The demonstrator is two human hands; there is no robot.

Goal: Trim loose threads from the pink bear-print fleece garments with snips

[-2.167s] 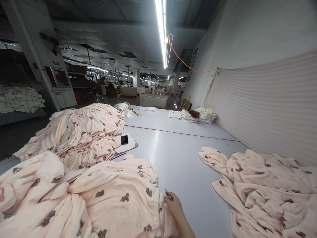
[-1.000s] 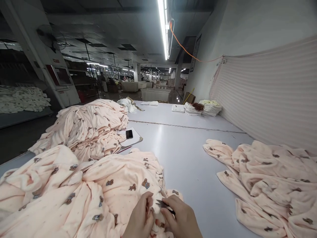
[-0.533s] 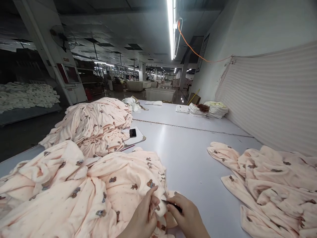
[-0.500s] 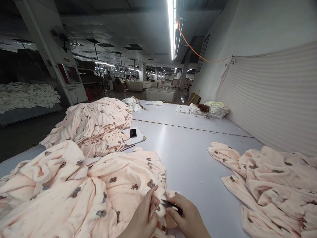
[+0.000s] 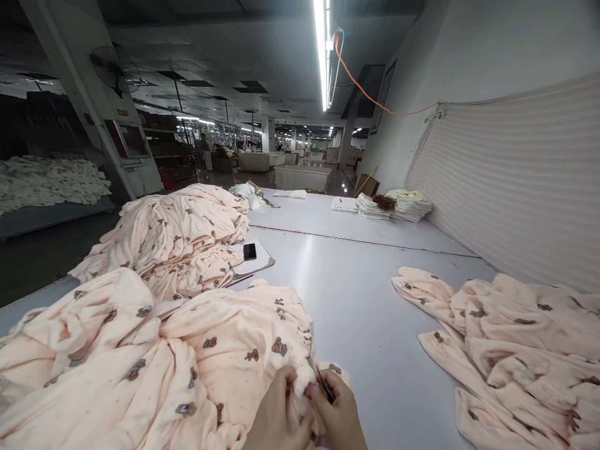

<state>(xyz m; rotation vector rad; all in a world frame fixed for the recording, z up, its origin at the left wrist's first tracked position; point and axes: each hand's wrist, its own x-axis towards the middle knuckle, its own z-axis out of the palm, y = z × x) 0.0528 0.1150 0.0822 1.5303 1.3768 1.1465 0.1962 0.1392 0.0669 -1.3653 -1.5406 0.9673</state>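
A heap of peach fleece cloth printed with small bears (image 5: 154, 362) lies in front of me on the white table (image 5: 356, 300). My left hand (image 5: 276, 417) pinches an edge of this cloth at the bottom of the view. Beside it, my right hand (image 5: 338, 415) is closed round small dark thread snips (image 5: 324, 385), their tips against the pinched cloth edge. Both hands touch the cloth and nearly touch each other.
A second pile of the same cloth (image 5: 178, 234) sits behind on the left, with a clipboard and a black phone (image 5: 250, 251) beside it. More bear-print pieces (image 5: 510, 344) lie at the right. Folded stacks (image 5: 394, 206) stand far back by the striped wall.
My hands have drawn closer to me and lower in view. The snips have turned from lying across the cloth edge to pointing up into it. My left fingers have curled tighter on the cloth.
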